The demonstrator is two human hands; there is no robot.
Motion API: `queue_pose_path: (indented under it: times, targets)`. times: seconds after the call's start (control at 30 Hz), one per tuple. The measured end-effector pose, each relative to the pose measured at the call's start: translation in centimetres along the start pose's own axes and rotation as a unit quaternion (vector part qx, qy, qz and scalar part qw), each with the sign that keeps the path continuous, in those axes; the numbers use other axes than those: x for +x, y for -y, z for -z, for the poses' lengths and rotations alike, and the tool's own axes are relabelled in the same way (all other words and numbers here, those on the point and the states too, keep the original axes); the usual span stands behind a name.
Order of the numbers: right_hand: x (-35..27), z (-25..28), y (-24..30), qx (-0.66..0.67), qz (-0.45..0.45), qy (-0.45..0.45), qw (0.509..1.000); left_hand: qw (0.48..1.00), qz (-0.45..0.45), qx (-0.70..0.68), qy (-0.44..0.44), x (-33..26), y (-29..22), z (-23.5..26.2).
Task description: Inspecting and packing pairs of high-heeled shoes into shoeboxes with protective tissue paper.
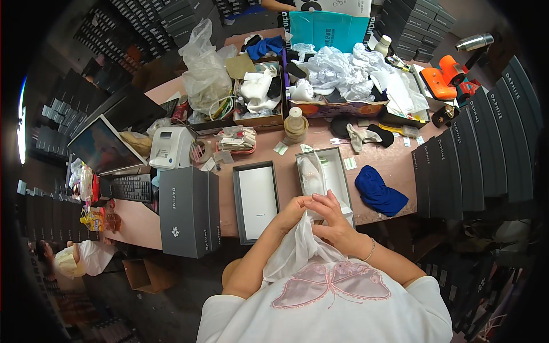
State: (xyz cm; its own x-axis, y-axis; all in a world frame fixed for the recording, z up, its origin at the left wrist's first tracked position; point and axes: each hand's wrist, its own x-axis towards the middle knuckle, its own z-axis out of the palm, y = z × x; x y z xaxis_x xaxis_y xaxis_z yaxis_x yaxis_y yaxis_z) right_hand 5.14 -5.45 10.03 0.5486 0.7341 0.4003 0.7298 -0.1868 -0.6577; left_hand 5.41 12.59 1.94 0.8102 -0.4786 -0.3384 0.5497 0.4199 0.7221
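Observation:
My left hand (pixel 293 212) has its fingers bent together on a thin white wrapping, paper or cloth (pixel 294 247), that hangs toward my lap. Close beside it, my right hand (pixel 337 224) bends over the same wrapping, its thumb and fingers meeting around the upper part. What lies inside the wrapping is hidden. Just beyond both hands stands an open grey shoe box (pixel 342 163). In its left half lies a white-wrapped bundle (pixel 310 173). Left of the box, its dark-rimmed lid (pixel 255 200) rests with the white inside facing up.
Closed grey shoe boxes (pixel 186 211) stand left, and a tall row of them (pixel 457 154) at right. A blue cloth (pixel 380 191) lies near my right hand. Behind are a bottle (pixel 295 126), a label printer (pixel 171 147), a monitor (pixel 106 146) and cartons of crumpled paper (pixel 343 71).

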Motion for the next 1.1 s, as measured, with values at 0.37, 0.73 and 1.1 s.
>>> queue_pose_path:
  times: [0.37, 0.73, 1.1]
  targets:
    - [-0.8, -0.7, 1.2, -0.092, -0.053, -0.038, 0.994, 0.885, -0.253, 0.247, -0.302, -0.5, 1.0, -0.1]
    - [-0.9, -2.1, 1.3, 0.013, -0.024, -0.062, 0.998, 0.892, -0.283, 0.309, -0.173, 0.5, -1.2, -0.6]
    - [-1.3, 0.1, -1.3, -0.167, -0.081, -0.016, 0.982, 0.978, -0.166, -0.088, -0.093, -7.7, 2.5, 2.5]
